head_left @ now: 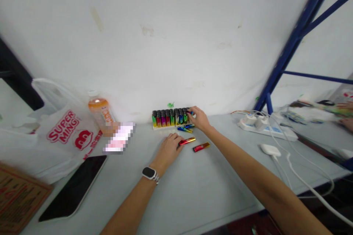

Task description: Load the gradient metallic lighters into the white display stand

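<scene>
Rows of shiny, multicoloured lighters (167, 118) stand upright with black tops in a white tray (162, 128) against the wall. At the tray's right end, my right hand (199, 117) pinches a lighter (190, 112), mostly hidden by the fingers, with a bit of blue showing. My left hand (171, 145) rests lower on the table, its fingertips closed on the black end of a red and gold lighter (188, 141). Another red and gold lighter (201, 147) lies to its right. Blue and yellow lighters (185, 129) lie loose just before the tray.
A plastic bag (63, 128), an orange drink bottle (101, 112), a black phone or tablet (74, 187) and a cardboard box (22, 198) stand at left. On the right are a power strip (266, 128), white cables and a blue metal frame (292, 44).
</scene>
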Motion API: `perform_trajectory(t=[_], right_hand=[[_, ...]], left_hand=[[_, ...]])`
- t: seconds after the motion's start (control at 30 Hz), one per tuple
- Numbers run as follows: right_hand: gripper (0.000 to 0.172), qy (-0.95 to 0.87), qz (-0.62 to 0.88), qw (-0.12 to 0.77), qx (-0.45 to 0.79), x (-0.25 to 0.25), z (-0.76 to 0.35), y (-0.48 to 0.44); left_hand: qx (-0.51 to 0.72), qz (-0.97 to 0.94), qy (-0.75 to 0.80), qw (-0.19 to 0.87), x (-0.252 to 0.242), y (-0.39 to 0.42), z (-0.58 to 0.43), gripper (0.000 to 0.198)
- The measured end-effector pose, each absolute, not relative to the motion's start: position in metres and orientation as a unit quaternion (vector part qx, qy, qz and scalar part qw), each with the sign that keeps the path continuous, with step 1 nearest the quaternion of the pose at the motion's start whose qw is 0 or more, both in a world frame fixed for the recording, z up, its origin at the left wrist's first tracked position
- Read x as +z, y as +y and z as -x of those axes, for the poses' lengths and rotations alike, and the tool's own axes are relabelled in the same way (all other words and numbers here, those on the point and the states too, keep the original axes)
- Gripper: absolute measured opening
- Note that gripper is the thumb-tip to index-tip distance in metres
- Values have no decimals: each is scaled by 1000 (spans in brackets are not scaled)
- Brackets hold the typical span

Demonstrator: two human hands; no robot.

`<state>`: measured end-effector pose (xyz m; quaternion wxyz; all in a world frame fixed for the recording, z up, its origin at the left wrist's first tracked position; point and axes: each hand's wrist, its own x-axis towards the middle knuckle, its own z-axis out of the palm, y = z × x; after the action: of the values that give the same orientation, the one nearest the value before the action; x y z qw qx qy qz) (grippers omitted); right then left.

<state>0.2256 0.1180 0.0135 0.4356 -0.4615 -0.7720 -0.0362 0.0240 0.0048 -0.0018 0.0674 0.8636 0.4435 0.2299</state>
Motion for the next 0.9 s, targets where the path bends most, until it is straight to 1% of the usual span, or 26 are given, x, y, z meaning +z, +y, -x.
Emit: perform_trajectory(t=[0.07,0.2,0.27,0.4,0.5,0.63,0.7,0.8,0.83,0.87,0.9], right_hand=[[13,-761,473,444,-23,12,-227,122],[17,-721,477,501,30,7,-226,132],[19,-719,461,516,61,6,-228,137],[19,-754,434,483,95,8,-235,146],[22,-780,431,448,71,8,-241,148],[33,-788,452,418,4,2,-241,137],[41,-788,462,408,-3,0,-237,123],[49,-773,470,426,12,3,-230,93],[47,-770,467,434,18,4,-226,82],[40,-778,457,430,25,6,-223,70],[34,-796,445,410,35,8,-219,59]], left_hand=[[236,-865,438,70,-3,5,-23,20],[246,-862,435,78,-3,5,-23,19],[250,-859,438,84,-3,6,-23,19],[254,-858,436,99,-3,8,-22,19],[250,-856,440,105,-3,9,-23,19],[250,-858,438,96,-5,8,-23,20],[258,-859,431,95,-6,7,-23,21],[295,-849,425,112,-9,8,-21,22],[313,-842,423,118,-9,9,-21,22],[335,-834,421,123,-9,10,-21,22],[359,-825,418,127,-9,11,-20,21]])
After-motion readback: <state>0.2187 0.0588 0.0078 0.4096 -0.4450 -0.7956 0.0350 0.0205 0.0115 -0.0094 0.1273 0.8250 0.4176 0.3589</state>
